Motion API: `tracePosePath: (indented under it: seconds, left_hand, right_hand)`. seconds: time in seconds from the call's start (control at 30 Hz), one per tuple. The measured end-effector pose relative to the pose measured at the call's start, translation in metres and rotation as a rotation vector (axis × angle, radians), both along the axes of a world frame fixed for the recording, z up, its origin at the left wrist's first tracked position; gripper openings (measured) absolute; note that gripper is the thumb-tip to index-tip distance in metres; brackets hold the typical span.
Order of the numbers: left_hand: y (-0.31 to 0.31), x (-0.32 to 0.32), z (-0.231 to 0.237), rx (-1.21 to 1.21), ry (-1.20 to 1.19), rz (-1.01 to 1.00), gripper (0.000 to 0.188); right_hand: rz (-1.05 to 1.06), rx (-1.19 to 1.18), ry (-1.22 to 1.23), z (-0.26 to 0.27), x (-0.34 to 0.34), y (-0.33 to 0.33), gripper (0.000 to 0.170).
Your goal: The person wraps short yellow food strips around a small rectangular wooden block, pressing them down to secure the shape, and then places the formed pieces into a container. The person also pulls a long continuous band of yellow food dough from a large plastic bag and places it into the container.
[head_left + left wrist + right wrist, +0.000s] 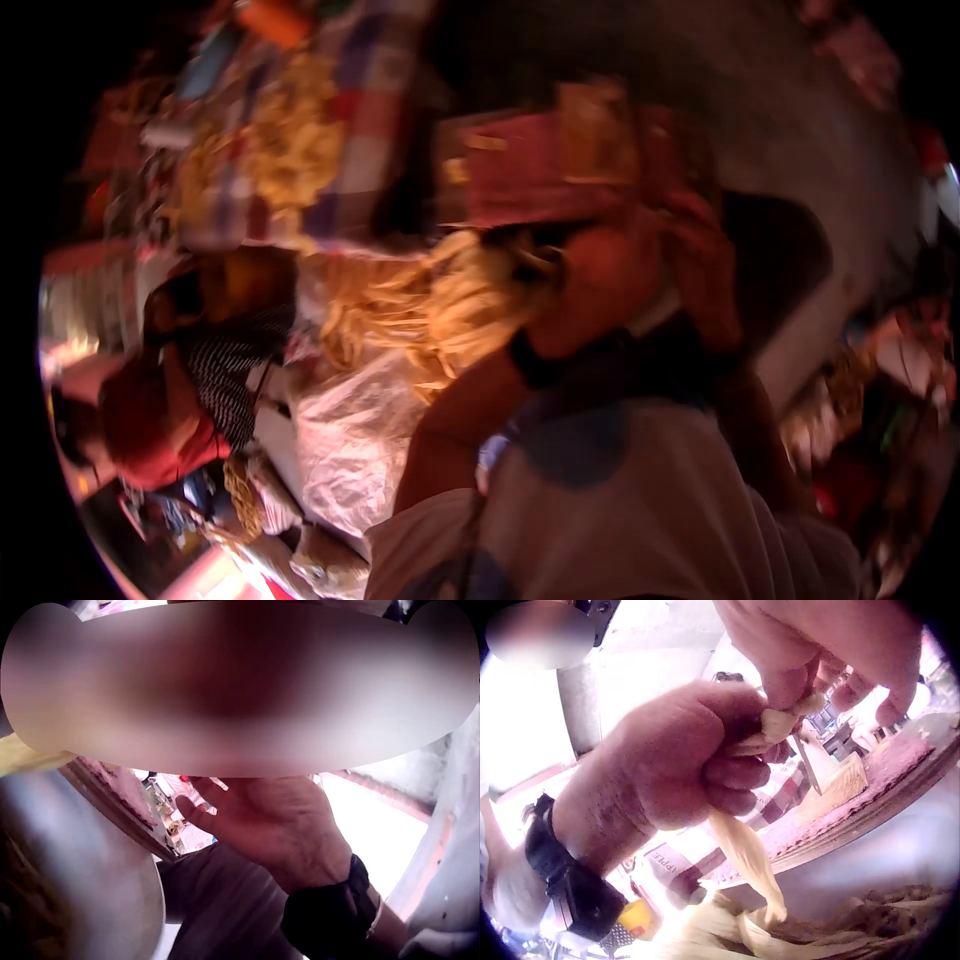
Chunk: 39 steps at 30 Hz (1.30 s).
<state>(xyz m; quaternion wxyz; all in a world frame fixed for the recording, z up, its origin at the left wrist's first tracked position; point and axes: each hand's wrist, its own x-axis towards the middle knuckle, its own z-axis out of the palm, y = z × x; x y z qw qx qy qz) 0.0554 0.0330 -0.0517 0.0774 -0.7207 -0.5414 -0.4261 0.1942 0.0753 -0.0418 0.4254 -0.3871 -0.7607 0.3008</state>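
In the right wrist view my left hand, coming from the left with a black strap at the wrist, curls round a pale yellow, pliable strip. The strip's lower part hangs below the fist. From the top right my right hand pinches the short end above the fist; its other fingers are spread. The head view, blurred, shows the left hand beside the right hand in front of a pink cloth. A blurred area hides much of the left wrist view above the right hand.
A heap of long yellow strips lies left of my hands. Yellow pieces cover part of a checked cloth. A wooden block with a thin blade near it rests on the pink cloth. Another person is at the left.
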Motion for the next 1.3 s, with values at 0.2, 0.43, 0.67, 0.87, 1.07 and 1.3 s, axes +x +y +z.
tracePosePath:
  seconds: [0.2, 0.43, 0.67, 0.87, 1.07, 1.3]
  left_hand:
    - [-0.036, -0.010, 0.038, -1.355, -1.466, -0.157, 0.022]
    - [-0.035, -0.061, 0.032, -0.868, -0.422, -0.135, 0.016]
    - [-0.018, -0.042, 0.044, -0.541, -0.001, -0.200, 0.011]
    - [-0.019, -0.071, 0.087, -1.087, -0.308, -0.474, 0.012]
    - [0.023, -0.093, 0.068, -1.169, -0.764, -0.178, 0.013]
    - [0.088, -0.109, 0.011, -0.915, -0.951, -0.168, 0.014]
  right_hand:
    - [-0.160, -0.095, 0.110, -0.007, -0.003, -0.001, 0.014]
    - [0.081, -0.454, 0.184, 0.015, 0.016, 0.009, 0.056]
    - [0.291, 0.216, -0.466, 0.047, 0.000, 0.012, 0.044]
    - [0.743, -0.092, -0.534, 0.071, 0.017, 0.028, 0.016]
    - [0.372, -0.799, 0.008, 0.051, -0.004, 0.048, 0.016]
    - [0.119, -0.550, 0.107, 0.014, -0.039, 0.081, 0.016]
